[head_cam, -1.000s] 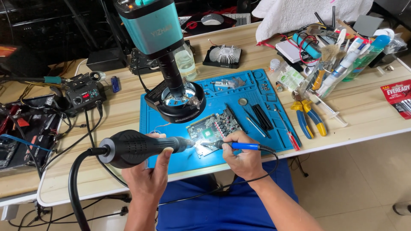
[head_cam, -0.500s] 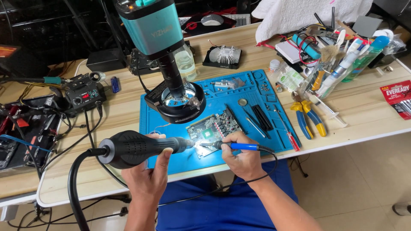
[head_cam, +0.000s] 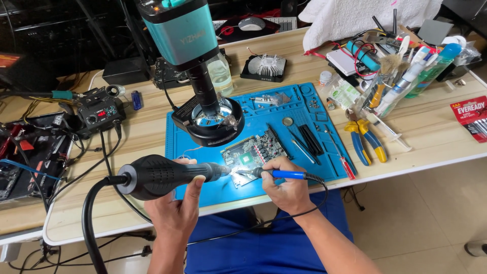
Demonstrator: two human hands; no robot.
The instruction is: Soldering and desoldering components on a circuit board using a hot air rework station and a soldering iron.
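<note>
A green circuit board [head_cam: 252,150] lies on a blue work mat [head_cam: 314,137], lit from above by a teal microscope with a ring light [head_cam: 208,119]. My left hand [head_cam: 177,203] grips a thick black hot-air handle [head_cam: 162,175] whose nozzle points right at the board's near edge. My right hand [head_cam: 286,185] holds a thin blue-handled soldering iron [head_cam: 284,174], its tip touching the board's near edge, close to the nozzle. A black cable trails from each tool.
Tweezers and small black tools [head_cam: 307,139] lie on the mat's right side. Blue-and-yellow pliers [head_cam: 365,139], a tool cup, bottles and a battery pack [head_cam: 469,116] sit to the right. A black control station [head_cam: 99,111] and cables are at the left; a heatsink [head_cam: 265,66] behind.
Both hands and their tools stay nearly still at the board's near edge; only slight shifts of the iron tip show.
</note>
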